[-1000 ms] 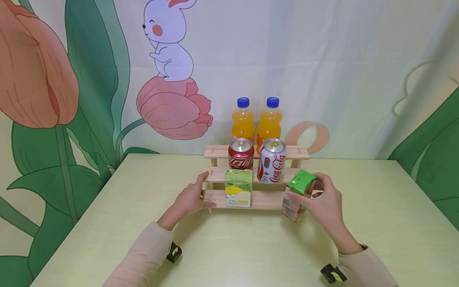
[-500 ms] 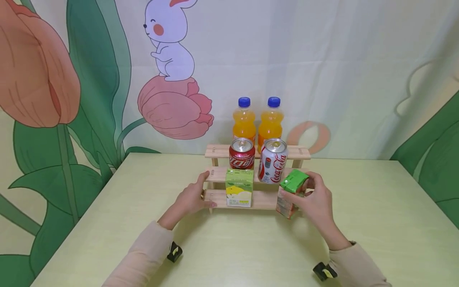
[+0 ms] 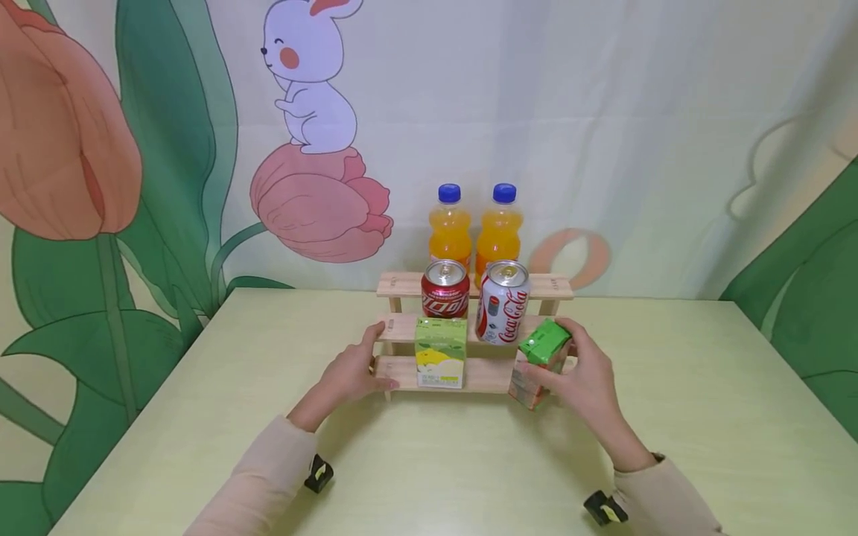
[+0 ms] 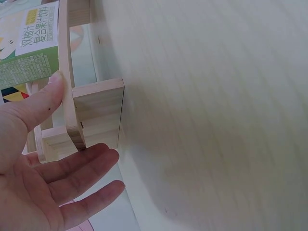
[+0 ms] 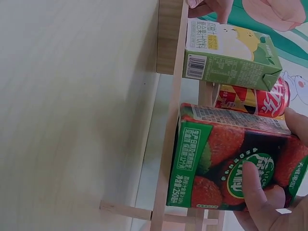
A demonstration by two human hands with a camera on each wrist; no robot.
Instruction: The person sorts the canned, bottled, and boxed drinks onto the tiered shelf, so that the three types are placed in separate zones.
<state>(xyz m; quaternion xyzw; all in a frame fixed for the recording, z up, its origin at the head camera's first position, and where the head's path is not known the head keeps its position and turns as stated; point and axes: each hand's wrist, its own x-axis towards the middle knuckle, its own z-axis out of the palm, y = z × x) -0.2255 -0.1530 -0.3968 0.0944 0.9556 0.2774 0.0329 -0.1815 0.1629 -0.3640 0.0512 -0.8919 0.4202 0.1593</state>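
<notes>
A three-step wooden rack point(image 3: 492, 376) stands on the table. My left hand point(image 3: 348, 376) holds its left end; the thumb point(image 4: 45, 103) lies on the lowest step's front edge and the other fingers reach round the end. My right hand point(image 3: 586, 376) grips a green-topped litchi juice carton point(image 3: 532, 372), thumb on its front face point(image 5: 240, 168). This carton is slightly tilted at the right of the lowest step, its base close to the board; whether it bears on it I cannot tell. A green-and-yellow juice carton point(image 3: 440, 353) stands on the same step, further left.
A red can point(image 3: 445, 290) and a white Coca-Cola can point(image 3: 503, 305) stand on the middle step. Two blue-capped bottles of orange drink point(image 3: 450, 231) are on the top step. A printed curtain point(image 3: 603, 149) hangs behind the table point(image 3: 429, 469).
My right hand has carried the litchi juice carton leftward to the right part of the lowest step. The left hand keeps its place on the rack. The head view has shifted a little.
</notes>
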